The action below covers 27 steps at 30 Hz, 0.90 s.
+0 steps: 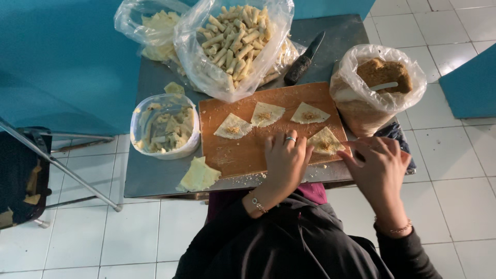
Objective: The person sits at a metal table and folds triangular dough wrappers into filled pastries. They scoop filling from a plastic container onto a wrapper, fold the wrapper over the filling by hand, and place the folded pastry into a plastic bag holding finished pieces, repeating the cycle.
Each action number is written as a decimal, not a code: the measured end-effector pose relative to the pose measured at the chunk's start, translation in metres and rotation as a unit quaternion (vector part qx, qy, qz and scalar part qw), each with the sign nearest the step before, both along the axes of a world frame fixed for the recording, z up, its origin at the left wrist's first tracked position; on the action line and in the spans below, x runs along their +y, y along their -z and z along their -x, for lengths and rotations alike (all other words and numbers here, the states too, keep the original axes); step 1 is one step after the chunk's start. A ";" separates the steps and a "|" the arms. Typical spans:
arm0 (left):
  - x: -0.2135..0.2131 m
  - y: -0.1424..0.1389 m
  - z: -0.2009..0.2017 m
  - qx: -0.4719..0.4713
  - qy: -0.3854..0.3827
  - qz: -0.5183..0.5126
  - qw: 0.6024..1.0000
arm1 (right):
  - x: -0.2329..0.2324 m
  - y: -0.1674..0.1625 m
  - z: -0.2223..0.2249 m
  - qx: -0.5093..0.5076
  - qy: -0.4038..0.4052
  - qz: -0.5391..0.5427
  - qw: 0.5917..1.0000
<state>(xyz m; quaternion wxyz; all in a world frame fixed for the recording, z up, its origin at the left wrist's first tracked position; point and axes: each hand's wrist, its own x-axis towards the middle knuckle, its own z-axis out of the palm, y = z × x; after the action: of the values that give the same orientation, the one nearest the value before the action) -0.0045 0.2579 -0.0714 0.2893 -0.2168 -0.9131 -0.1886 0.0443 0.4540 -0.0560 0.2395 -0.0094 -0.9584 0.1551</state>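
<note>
A thin triangular dough sheet (325, 141) at the wooden board's (243, 155) right edge is touched by both hands. The left hand's (285, 160) fingers are held together and flat; the right hand's (380, 163) fingers are loosely spread, nothing clamped.

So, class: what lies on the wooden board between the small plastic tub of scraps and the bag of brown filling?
In the head view, three triangular pastry wrappers with filling dabs lie in a row on the wooden board between the tub and the bag of brown filling.

four filled wrappers (265, 114) (triangular), three bags (235, 44), one knife (305, 59), one board (243, 152)
</note>
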 end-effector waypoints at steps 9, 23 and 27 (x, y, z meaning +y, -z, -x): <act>0.009 0.005 0.001 -0.075 0.064 -0.078 0.992 | -0.005 0.008 0.006 -0.001 -0.021 0.049 0.999; 0.022 -0.003 -0.001 -0.103 0.213 -0.201 0.951 | -0.006 0.019 0.015 0.033 -0.069 0.207 0.975; 0.017 -0.002 -0.002 -0.123 0.229 -0.179 0.949 | -0.010 0.021 0.014 0.060 -0.078 0.250 0.963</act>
<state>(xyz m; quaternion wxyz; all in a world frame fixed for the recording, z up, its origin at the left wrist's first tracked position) -0.0026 0.2750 -0.0693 0.1575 -0.3399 -0.8186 -0.4353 0.0305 0.4441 -0.0772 0.2740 0.0154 -0.8704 0.4086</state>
